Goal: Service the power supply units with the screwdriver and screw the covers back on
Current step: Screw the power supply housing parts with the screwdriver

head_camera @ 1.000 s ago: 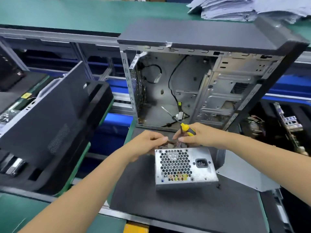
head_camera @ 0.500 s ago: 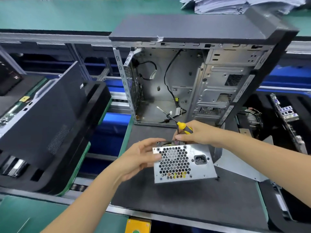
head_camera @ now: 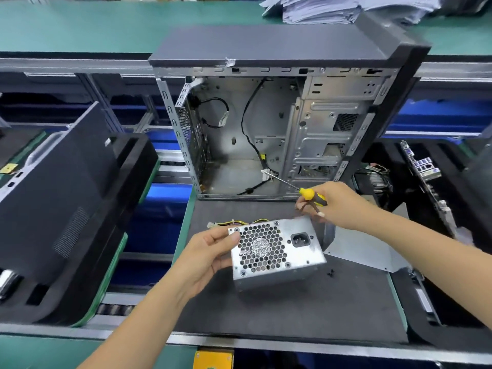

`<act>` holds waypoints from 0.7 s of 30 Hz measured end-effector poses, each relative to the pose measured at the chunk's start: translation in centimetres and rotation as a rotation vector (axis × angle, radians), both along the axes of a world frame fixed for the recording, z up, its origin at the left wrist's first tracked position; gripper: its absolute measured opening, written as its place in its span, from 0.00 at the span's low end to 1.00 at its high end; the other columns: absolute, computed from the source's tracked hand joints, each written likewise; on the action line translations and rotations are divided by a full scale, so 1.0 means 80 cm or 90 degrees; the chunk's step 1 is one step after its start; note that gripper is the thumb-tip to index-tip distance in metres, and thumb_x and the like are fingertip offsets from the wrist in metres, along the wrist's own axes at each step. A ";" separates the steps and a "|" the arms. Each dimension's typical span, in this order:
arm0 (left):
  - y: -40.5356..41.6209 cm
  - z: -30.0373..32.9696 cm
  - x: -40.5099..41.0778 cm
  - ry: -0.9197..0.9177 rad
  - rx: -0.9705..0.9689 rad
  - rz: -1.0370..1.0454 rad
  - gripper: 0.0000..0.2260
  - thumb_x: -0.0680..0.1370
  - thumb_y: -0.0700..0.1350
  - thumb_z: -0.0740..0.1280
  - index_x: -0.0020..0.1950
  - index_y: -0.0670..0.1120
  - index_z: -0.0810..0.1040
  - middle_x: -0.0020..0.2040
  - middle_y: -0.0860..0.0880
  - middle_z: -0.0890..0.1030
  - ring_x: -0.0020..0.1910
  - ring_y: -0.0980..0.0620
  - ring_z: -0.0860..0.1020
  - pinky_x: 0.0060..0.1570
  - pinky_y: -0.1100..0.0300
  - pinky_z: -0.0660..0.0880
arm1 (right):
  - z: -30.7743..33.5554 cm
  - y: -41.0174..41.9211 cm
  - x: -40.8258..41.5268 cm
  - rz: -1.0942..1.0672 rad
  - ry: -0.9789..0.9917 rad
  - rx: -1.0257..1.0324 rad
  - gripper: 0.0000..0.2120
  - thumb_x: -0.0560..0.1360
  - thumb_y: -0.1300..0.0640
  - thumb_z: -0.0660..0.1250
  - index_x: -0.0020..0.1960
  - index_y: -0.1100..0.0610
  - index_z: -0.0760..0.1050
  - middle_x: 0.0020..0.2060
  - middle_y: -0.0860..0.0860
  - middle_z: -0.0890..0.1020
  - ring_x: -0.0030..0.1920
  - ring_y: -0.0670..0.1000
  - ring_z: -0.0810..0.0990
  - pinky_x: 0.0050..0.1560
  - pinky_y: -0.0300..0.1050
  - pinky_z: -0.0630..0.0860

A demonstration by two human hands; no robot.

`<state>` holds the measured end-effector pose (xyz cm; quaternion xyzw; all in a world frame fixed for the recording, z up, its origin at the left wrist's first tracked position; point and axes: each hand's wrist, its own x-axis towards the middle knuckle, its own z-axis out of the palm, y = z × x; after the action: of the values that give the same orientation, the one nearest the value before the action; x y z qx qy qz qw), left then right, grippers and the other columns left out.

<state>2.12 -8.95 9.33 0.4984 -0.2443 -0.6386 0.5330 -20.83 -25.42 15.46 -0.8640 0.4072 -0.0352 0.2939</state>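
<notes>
Fingers [head_camera: 316, 213] of the right hand [head_camera: 336, 205] are curled around the yellow-and-black handle of the screwdriver [head_camera: 310, 194], right of centre in the frame; its thin shaft is pointed up and to the left, with the tip seen against the open side of the computer case [head_camera: 279, 134]. At lower centre the power supply unit [head_camera: 277, 251] is gripped by the left hand [head_camera: 205, 258] at its left edge, the thumb laid on the perforated fan face and the other fingers hidden behind the box. The unit is held tilted, its far lower corner at or near the dark mat [head_camera: 292, 312] on the table; contact cannot be told. A power socket is seen on the same face, and a bundle of yellow and black wires [head_camera: 229, 224] trails from the unit's upper left. A loose metal cover [head_camera: 364, 249] lies just right of the unit, and small dark screws [head_camera: 330, 272] are seen on the mat beside it. Another dark case [head_camera: 61, 209] lies tilted at the left of the frame, and papers [head_camera: 346, 6] are stacked at the top.
</notes>
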 end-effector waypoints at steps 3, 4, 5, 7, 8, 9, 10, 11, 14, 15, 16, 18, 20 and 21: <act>-0.003 0.000 0.001 0.015 0.009 -0.009 0.13 0.74 0.41 0.70 0.56 0.39 0.83 0.57 0.38 0.83 0.54 0.44 0.83 0.46 0.56 0.81 | -0.014 0.013 -0.038 -0.121 -0.109 -0.065 0.11 0.78 0.53 0.65 0.42 0.58 0.79 0.28 0.50 0.79 0.29 0.44 0.76 0.34 0.37 0.74; -0.005 -0.001 0.002 0.016 0.017 -0.011 0.13 0.74 0.41 0.70 0.56 0.40 0.84 0.57 0.38 0.83 0.53 0.44 0.83 0.46 0.56 0.81 | -0.023 0.019 -0.050 -0.145 -0.131 -0.097 0.11 0.78 0.53 0.66 0.40 0.58 0.78 0.29 0.51 0.79 0.30 0.47 0.75 0.35 0.41 0.74; -0.006 -0.001 0.002 0.016 0.029 -0.010 0.12 0.73 0.42 0.70 0.55 0.40 0.84 0.56 0.38 0.83 0.53 0.44 0.84 0.46 0.56 0.81 | -0.033 0.027 -0.061 -0.164 -0.137 -0.128 0.11 0.77 0.53 0.66 0.40 0.59 0.77 0.29 0.52 0.77 0.31 0.49 0.73 0.36 0.41 0.72; -0.010 -0.002 0.001 0.024 0.063 -0.002 0.12 0.71 0.42 0.71 0.53 0.41 0.85 0.55 0.38 0.83 0.51 0.45 0.84 0.44 0.55 0.82 | -0.060 0.039 -0.081 -0.180 -0.115 -0.140 0.12 0.76 0.53 0.67 0.39 0.61 0.77 0.30 0.54 0.74 0.31 0.51 0.70 0.36 0.42 0.67; -0.012 -0.003 0.001 0.029 0.082 0.007 0.12 0.70 0.42 0.72 0.52 0.41 0.85 0.55 0.38 0.84 0.50 0.45 0.84 0.44 0.54 0.82 | -0.075 0.045 -0.090 -0.183 -0.095 -0.121 0.11 0.76 0.54 0.68 0.40 0.61 0.78 0.31 0.55 0.73 0.32 0.52 0.70 0.36 0.43 0.67; -0.013 -0.003 0.001 0.033 0.098 0.020 0.13 0.69 0.41 0.72 0.52 0.40 0.85 0.54 0.38 0.84 0.48 0.45 0.85 0.42 0.53 0.82 | -0.089 0.052 -0.097 -0.184 -0.077 -0.098 0.10 0.76 0.54 0.68 0.41 0.60 0.80 0.31 0.55 0.73 0.32 0.53 0.70 0.36 0.46 0.68; -0.014 -0.003 0.001 0.032 0.112 0.033 0.14 0.68 0.41 0.73 0.52 0.39 0.85 0.53 0.38 0.84 0.47 0.45 0.85 0.41 0.53 0.82 | -0.103 0.058 -0.104 -0.185 -0.066 -0.074 0.09 0.76 0.54 0.68 0.43 0.59 0.81 0.32 0.53 0.74 0.32 0.52 0.71 0.37 0.47 0.69; -0.016 -0.003 0.002 0.028 0.122 0.044 0.15 0.67 0.41 0.73 0.52 0.38 0.84 0.52 0.37 0.84 0.46 0.45 0.85 0.40 0.53 0.82 | -0.116 0.065 -0.108 -0.185 -0.059 -0.055 0.07 0.76 0.55 0.69 0.44 0.58 0.82 0.33 0.52 0.74 0.32 0.50 0.71 0.37 0.48 0.70; -0.018 0.000 0.001 0.028 0.146 0.056 0.16 0.67 0.42 0.73 0.53 0.37 0.83 0.52 0.37 0.84 0.45 0.45 0.85 0.38 0.53 0.82 | -0.144 0.081 -0.107 -0.232 -0.082 0.002 0.02 0.75 0.56 0.70 0.44 0.52 0.82 0.36 0.49 0.77 0.29 0.48 0.74 0.38 0.48 0.74; -0.018 0.001 0.000 0.032 0.156 0.060 0.17 0.67 0.42 0.73 0.54 0.37 0.82 0.51 0.37 0.84 0.45 0.45 0.85 0.38 0.52 0.82 | -0.150 0.085 -0.103 -0.255 -0.096 0.021 0.04 0.74 0.55 0.71 0.42 0.48 0.80 0.36 0.48 0.77 0.28 0.48 0.75 0.38 0.47 0.74; -0.018 0.002 0.000 0.036 0.165 0.064 0.17 0.68 0.42 0.72 0.55 0.37 0.81 0.51 0.38 0.84 0.45 0.45 0.85 0.38 0.52 0.83 | -0.156 0.088 -0.098 -0.273 -0.106 0.034 0.07 0.74 0.53 0.71 0.39 0.43 0.77 0.36 0.47 0.77 0.30 0.49 0.76 0.38 0.47 0.73; -0.018 0.005 0.002 0.044 0.181 0.067 0.16 0.69 0.42 0.71 0.55 0.37 0.81 0.50 0.38 0.85 0.44 0.45 0.85 0.38 0.52 0.83 | -0.169 0.091 -0.089 -0.282 -0.094 0.034 0.07 0.73 0.50 0.72 0.37 0.43 0.76 0.36 0.47 0.76 0.35 0.48 0.76 0.38 0.47 0.72; -0.018 0.009 0.004 0.046 0.198 0.067 0.16 0.69 0.41 0.71 0.55 0.37 0.82 0.50 0.38 0.85 0.44 0.44 0.86 0.38 0.50 0.83 | -0.177 0.093 -0.082 -0.274 -0.062 0.003 0.06 0.72 0.47 0.72 0.40 0.47 0.78 0.37 0.46 0.75 0.38 0.47 0.75 0.36 0.43 0.69; -0.017 0.011 0.006 0.041 0.207 0.068 0.15 0.68 0.40 0.71 0.54 0.37 0.82 0.49 0.37 0.85 0.43 0.44 0.86 0.39 0.50 0.83 | -0.180 0.092 -0.080 -0.274 -0.055 -0.014 0.05 0.72 0.46 0.71 0.41 0.47 0.79 0.38 0.45 0.75 0.39 0.46 0.75 0.34 0.41 0.67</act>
<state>2.61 -10.31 10.21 0.5697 -0.0941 -0.6560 0.4861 -27.24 -18.05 1.09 -0.7583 0.5687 -0.1384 0.2871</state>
